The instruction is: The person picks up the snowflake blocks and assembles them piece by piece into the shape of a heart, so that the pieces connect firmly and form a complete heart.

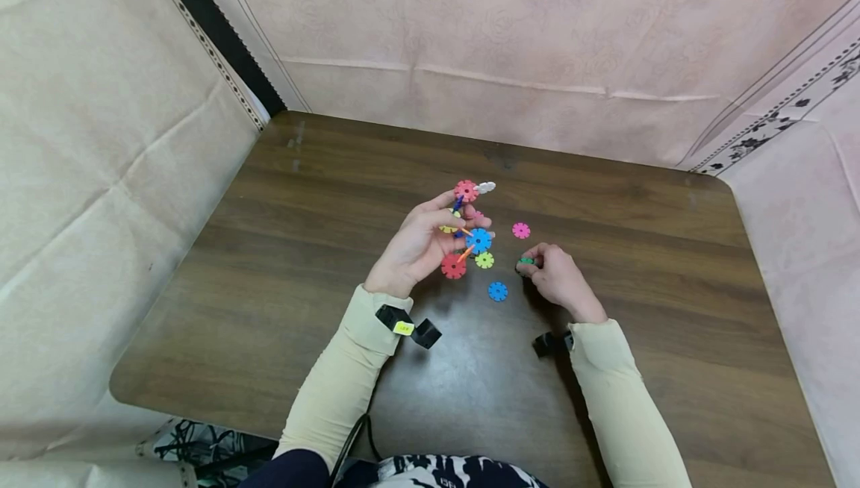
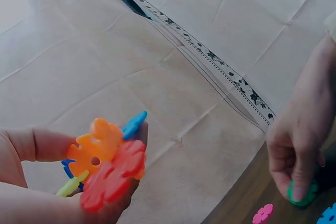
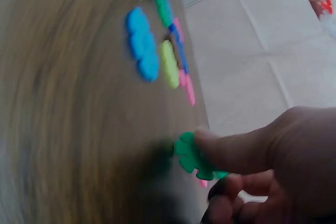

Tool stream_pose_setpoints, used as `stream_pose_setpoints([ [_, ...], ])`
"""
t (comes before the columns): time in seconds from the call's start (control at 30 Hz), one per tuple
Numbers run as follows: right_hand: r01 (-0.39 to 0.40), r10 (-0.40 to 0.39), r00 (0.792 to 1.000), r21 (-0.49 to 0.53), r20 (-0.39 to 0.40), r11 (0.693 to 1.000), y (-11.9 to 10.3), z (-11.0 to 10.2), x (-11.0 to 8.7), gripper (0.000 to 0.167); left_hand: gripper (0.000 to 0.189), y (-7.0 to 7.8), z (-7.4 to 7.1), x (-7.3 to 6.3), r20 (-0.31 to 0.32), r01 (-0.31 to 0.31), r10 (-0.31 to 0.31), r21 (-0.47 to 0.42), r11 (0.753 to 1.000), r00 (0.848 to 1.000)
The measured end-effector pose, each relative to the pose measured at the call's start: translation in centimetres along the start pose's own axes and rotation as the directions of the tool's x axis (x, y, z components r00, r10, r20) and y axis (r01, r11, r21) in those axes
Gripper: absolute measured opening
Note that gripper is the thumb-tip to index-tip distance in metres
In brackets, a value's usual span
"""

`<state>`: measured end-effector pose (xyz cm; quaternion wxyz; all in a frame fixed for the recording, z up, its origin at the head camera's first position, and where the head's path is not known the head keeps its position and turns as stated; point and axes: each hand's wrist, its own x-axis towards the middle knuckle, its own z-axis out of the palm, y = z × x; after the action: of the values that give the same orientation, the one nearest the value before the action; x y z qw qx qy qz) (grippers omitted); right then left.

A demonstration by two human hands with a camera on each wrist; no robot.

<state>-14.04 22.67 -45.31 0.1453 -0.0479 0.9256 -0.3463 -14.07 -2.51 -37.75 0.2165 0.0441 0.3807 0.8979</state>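
Observation:
Slotted flower-shaped plastic discs make up a joined piece, with a blue disc (image 1: 479, 241), a red disc (image 1: 453, 267) and an orange disc (image 2: 94, 156) among its parts. My left hand (image 1: 418, 245) holds this piece above the table, thumb and fingers around it. A white disc (image 1: 485, 187) sticks out at its far end. To the right, my right hand (image 1: 563, 279) pinches a green disc (image 3: 191, 156) between thumb and fingers, close to the tabletop. In the left wrist view the green disc (image 2: 302, 193) shows under the fingertips.
Loose discs lie on the brown wooden table (image 1: 672, 286) between the hands: a pink one (image 1: 520, 230), a blue one (image 1: 498, 292) and a yellow-green one (image 1: 484, 260). More loose pieces are partly hidden behind the left hand. Pale cloth (image 1: 504, 40) hangs behind the table.

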Motion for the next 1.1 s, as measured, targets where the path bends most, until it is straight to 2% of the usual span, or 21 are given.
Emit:
stream_pose_setpoints([
  [0.07,0.021,-0.019,1.0,0.094,-0.015,0.995,-0.2,-0.1,-0.1,0.024,0.032,-0.2,0.0,0.1,-0.004,0.008,-0.008,0.015,1.0,1.0],
  [0.13,0.065,-0.05,0.996,0.222,-0.073,0.973,-0.7,-0.4,-0.3,0.028,0.026,-0.3,0.0,0.1,-0.024,0.017,-0.016,0.044,0.999,1.0],
  [0.2,0.131,-0.079,0.985,0.372,-0.15,0.919,-1.6,-0.7,-0.5,0.033,0.025,-0.5,0.0,0.2,-0.049,0.032,-0.029,0.073,0.997,0.998],
  [0.3,0.246,-0.119,0.957,0.529,-0.264,0.812,-3.1,-1.4,-1.1,0.034,0.031,-0.8,0.1,0.3,-0.073,0.053,-0.045,0.115,0.992,0.996],
  [0.4,0.337,-0.165,0.931,0.595,-0.326,0.729,-4.5,-2.2,-1.8,0.033,0.037,-1.1,0.1,0.3,-0.077,0.071,-0.061,0.134,0.988,0.995],
  [0.47,0.379,-0.195,0.918,0.615,-0.346,0.692,-5.3,-2.5,-2.2,0.033,0.036,-1.2,0.2,0.3,-0.082,0.081,-0.07,0.148,0.986,0.994],
  [0.57,0.418,-0.226,0.903,0.631,-0.365,0.653,-6.2,-2.8,-2.6,0.032,0.035,-1.2,0.3,0.2,-0.09,0.097,-0.083,0.166,0.981,0.993],
  [0.67,0.434,-0.235,0.895,0.62,-0.379,0.654,-6.6,-2.9,-2.8,0.032,0.041,-1.1,0.4,0.1,-0.086,0.102,-0.086,0.201,0.974,0.993],
  [0.8,0.428,-0.231,0.895,0.591,-0.381,0.684,-6.7,-2.9,-2.9,0.033,0.045,-1.1,0.5,0.1,-0.095,0.103,-0.082,0.238,0.966,0.992],
  [1.1,0.402,-0.209,0.902,0.563,-0.377,0.722,-6.7,-2.8,-2.7,0.034,0.046,-1.0,0.7,0.1,-0.1,0.119,-0.098,0.24,0.963,0.99],
])
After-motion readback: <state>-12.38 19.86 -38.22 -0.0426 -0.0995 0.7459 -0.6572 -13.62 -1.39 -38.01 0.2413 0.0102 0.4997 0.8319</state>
